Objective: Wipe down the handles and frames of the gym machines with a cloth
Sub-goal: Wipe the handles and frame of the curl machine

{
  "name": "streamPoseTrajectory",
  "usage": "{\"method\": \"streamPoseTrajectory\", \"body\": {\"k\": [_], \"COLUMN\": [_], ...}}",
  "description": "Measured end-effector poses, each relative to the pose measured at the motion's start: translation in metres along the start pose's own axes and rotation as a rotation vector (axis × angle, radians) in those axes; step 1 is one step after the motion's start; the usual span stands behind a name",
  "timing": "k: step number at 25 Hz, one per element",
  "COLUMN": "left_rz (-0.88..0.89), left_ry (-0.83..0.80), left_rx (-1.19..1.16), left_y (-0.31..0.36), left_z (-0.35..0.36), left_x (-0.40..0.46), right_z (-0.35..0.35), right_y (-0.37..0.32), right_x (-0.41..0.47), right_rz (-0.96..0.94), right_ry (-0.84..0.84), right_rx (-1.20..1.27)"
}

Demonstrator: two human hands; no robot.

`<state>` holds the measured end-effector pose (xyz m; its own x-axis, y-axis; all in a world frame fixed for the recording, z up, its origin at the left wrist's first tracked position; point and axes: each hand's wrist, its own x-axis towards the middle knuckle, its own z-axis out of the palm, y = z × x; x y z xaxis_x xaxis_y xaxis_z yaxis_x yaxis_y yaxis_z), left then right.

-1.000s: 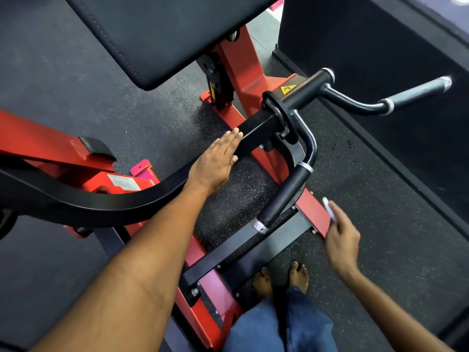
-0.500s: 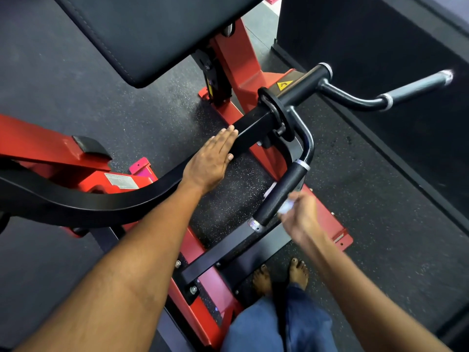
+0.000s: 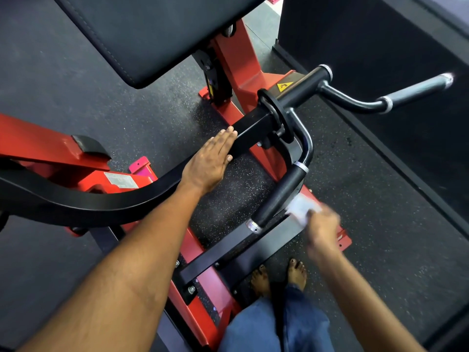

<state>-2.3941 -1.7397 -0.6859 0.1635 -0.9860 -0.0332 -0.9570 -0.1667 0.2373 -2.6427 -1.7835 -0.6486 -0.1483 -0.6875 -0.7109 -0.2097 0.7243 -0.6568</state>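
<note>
Our right hand (image 3: 322,228) is blurred, yet we can see its fingers pinching a small white cloth (image 3: 300,209) at the fingertip end, so the cloth sticks out up and to the left of the hand. The cloth's far edge lies against, or just beside, the lower stretch of the near black handle grip (image 3: 279,194); the blur keeps us from telling whether it truly touches. That grip slants from a silver collar near its bottom up to a second collar, where the bar bends toward the pivot.

Our left hand (image 3: 209,162) lies flat with straight fingers held together, palm down on the black lever arm (image 3: 83,201), grasping nothing. Its fingertips reach toward the square black section that runs into the pivot. The left hand and the cloth are well apart, with speckled rubber floor (image 3: 228,196) showing between them.

Beyond the pivot a second handle (image 3: 416,90) sticks out to the right, its end bare grey metal. A yellow warning sticker (image 3: 284,86) sits on the red frame (image 3: 236,64) just behind the pivot. A black padded rest (image 3: 142,34) fills the top of the view above the frame. At the left, a red beam (image 3: 38,141) carries a black rubber stop (image 3: 87,146). Low in the view, our bare feet (image 3: 279,274) stand on the floor beside the red base, under blue jeans (image 3: 276,329).
</note>
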Motion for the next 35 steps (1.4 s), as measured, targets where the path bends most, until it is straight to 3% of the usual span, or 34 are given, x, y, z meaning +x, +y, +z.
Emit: {"method": "streamPoseTrajectory", "body": {"k": [1,2,3,5,6,8,11,13,18,20,23,24,25,26,28,31,34,35], "left_rz": [-0.001,0.001,0.003,-0.001,-0.003,0.004,0.001,-0.003,-0.005,-0.004,-0.002,0.001,0.001,0.0,-0.004,0.001,0.003,0.008], "left_ry": [-0.002,-0.001,0.001,0.0,0.0,0.006,-0.011,-0.011,-0.01,-0.008,-0.019,-0.021,-0.02,-0.019,-0.02,-0.013,-0.01,-0.009], "left_rx": [0.003,0.005,0.006,0.001,0.0,0.005,0.028,0.041,0.031,0.022,0.022,0.028,0.03,0.029,0.026,0.025,0.018,0.025], "left_y": [0.0,0.0,0.001,0.002,0.001,0.0,0.0,0.0,0.0,0.001,-0.001,-0.001,-0.002,-0.002,-0.001,-0.003,-0.004,-0.004], "left_z": [0.0,0.001,0.001,0.0,0.0,0.001,0.002,0.004,0.003,0.003,0.003,0.003,0.003,0.004,0.004,0.003,0.005,0.005], "left_x": [0.0,0.0,0.0,-0.001,-0.001,0.0,0.0,0.0,0.0,0.0,0.0,0.0,0.0,0.0,0.0,0.001,0.001,0.0], "right_z": [-0.005,-0.007,-0.005,-0.001,-0.004,-0.023,-0.054,-0.036,-0.007,-0.032,-0.029,-0.017,-0.004,0.007,0.02,0.019,-0.002,-0.009], "right_y": [-0.023,-0.044,-0.062,-0.074,-0.065,-0.039,-0.011,-0.031,-0.049,-0.025,-0.027,-0.042,-0.055,-0.07,-0.085,-0.073,-0.056,-0.058], "right_x": [0.016,0.033,0.047,0.068,0.075,0.078,0.063,0.064,0.075,0.063,0.049,0.059,0.072,0.079,0.082,0.066,0.048,0.046], "right_rz": [-0.27,-0.556,-0.805,-1.119,-1.186,-1.227,-1.04,-0.985,-1.304,-1.2,-0.572,-0.358,-0.182,-0.041,0.155,0.161,0.064,-0.061], "right_ry": [0.136,0.15,0.074,-0.246,-0.39,-0.449,-0.212,-0.097,-0.472,-0.418,-0.062,-0.086,-0.22,-0.371,-0.509,-0.456,-0.206,-0.082], "right_rx": [-0.034,-0.14,-0.346,-0.804,-0.949,-0.995,-0.78,-0.649,-0.945,-0.801,-0.368,-0.179,0.012,0.178,0.356,0.412,0.332,0.251]}}
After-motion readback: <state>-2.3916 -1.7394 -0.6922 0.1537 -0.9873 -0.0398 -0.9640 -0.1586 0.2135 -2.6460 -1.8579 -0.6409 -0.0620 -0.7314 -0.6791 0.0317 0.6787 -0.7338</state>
